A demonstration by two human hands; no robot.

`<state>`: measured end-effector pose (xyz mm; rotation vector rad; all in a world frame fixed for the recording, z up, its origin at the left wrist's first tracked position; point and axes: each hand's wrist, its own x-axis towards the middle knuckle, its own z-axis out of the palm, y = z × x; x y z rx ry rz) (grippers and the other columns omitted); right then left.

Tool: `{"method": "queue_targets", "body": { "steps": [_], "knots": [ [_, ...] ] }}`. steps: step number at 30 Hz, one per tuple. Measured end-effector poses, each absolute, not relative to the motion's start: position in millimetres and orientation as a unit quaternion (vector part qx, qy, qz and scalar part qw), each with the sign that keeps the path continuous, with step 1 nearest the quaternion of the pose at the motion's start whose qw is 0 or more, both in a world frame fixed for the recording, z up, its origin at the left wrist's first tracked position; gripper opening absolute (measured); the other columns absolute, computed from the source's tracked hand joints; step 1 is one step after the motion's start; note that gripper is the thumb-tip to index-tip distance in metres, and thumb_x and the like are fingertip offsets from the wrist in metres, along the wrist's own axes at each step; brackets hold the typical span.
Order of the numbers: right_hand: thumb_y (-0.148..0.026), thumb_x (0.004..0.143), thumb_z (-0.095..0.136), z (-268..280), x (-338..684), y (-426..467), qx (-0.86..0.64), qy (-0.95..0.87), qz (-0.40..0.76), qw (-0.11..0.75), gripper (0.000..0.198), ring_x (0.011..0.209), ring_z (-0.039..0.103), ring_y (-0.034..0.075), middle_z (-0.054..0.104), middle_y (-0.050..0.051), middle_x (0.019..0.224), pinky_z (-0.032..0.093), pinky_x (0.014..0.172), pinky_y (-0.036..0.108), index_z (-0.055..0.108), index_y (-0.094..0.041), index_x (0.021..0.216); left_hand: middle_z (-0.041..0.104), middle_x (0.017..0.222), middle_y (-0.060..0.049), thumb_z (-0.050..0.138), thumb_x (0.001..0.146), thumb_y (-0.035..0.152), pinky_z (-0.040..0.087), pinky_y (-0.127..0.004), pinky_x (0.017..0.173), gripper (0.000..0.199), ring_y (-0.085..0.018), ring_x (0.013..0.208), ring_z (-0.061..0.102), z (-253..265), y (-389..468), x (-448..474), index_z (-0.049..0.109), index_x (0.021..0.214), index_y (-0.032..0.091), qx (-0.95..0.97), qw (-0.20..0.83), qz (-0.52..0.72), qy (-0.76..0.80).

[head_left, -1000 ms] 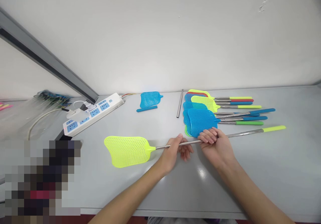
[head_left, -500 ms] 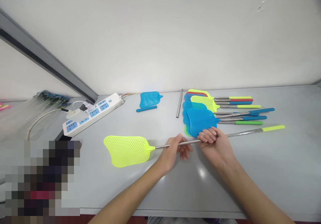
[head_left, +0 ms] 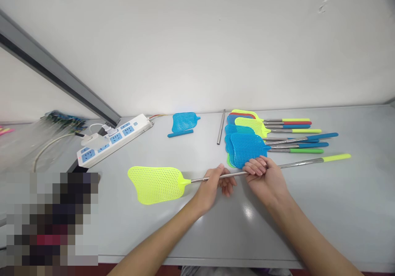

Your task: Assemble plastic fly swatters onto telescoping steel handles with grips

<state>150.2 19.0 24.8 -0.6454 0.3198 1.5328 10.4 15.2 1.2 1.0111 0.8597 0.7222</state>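
Observation:
A yellow fly swatter [head_left: 157,184] with a long, extended metal rod lies across the front of me, its head to the left and its yellow grip to the right. My left hand [head_left: 212,187] is closed on the rod near the head, thumb on top. Further right along the same rod, my right hand [head_left: 267,179] wraps its fingers round the metal. Just behind my right hand, a pile of blue, yellow, red and green fly swatters [head_left: 248,149] lies with shorter rods and grips pointing right.
At the back lie a loose blue swatter head [head_left: 185,122], a blue grip [head_left: 180,134] and a bare metal tube [head_left: 221,127]. A white power strip [head_left: 117,141] with plugs and cables stands left. Plastic bags [head_left: 27,148] lie at far left. A wall closes the back of the table.

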Motion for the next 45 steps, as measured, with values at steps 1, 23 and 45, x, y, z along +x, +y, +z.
{"method": "queue_targets", "body": {
  "steps": [1,23,45],
  "knots": [
    [-0.011,0.072,0.04,24.7,150.0,19.1,-0.285,0.141,0.679,0.662,0.029,0.037,0.02,0.005,0.015,-0.008,0.045,0.026,0.035,0.018,0.019,-0.018,0.053,0.053,0.049,-0.003,0.025,0.084,0.04,0.036,-0.023,0.048,0.049,-0.011,0.045,0.047,1.1,15.2,10.5,0.058,0.062,0.011,0.458,0.728,0.327,0.391],
    [-0.017,0.077,0.041,23.7,140.4,11.7,-0.297,0.105,0.622,0.717,0.032,0.033,0.02,0.004,0.016,-0.009,0.042,0.022,0.032,0.018,0.02,-0.018,0.053,0.05,0.039,-0.002,0.021,0.083,0.047,0.023,-0.018,0.031,0.058,-0.006,0.026,0.036,3.9,12.7,7.7,0.053,0.053,0.01,0.454,0.766,0.259,0.374],
    [-0.017,0.076,0.041,21.9,135.2,8.2,-0.291,0.112,0.617,0.723,0.031,0.032,0.021,0.004,0.017,-0.009,0.041,0.023,0.032,0.018,0.021,-0.018,0.053,0.047,0.038,-0.001,0.02,0.083,0.046,0.025,-0.018,0.032,0.059,-0.006,0.028,0.035,2.5,13.8,8.5,0.056,0.053,0.01,0.459,0.757,0.265,0.381]
  ]
}}
